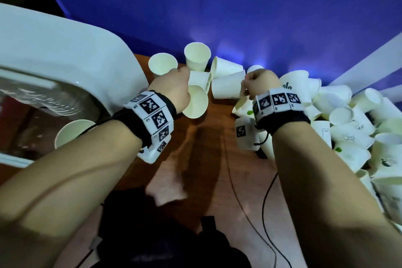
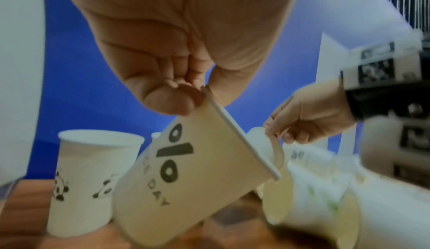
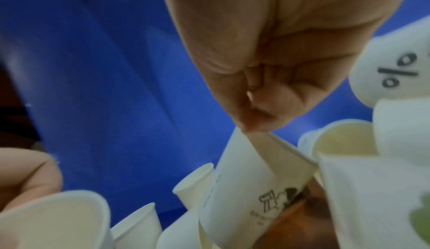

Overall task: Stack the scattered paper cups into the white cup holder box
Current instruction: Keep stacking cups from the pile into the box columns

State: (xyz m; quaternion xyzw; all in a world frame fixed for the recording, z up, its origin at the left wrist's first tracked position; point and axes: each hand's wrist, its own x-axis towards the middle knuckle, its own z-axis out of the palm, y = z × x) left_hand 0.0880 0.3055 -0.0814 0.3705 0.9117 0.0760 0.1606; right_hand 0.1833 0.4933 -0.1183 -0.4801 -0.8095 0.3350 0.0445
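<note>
Cups everywhere on the wooden table (image 1: pixel 208 137), with the white cup holder box (image 1: pixel 65 54) off left. Left wrist view: left hand (image 2: pixel 177 54) pinches the rim of a "DAY" printed cup (image 2: pixel 186 179). Right wrist view: right hand (image 3: pixel 279 54) pinches a line-drawing cup (image 3: pixel 251 194) by its rim, beside the heaped cup pile (image 1: pixel 348 128).

From the head view my fingers are hidden behind my left hand (image 1: pixel 171 85) and right hand (image 1: pixel 261 84); the cup heap (image 1: pixel 356 128) runs off the right edge.
</note>
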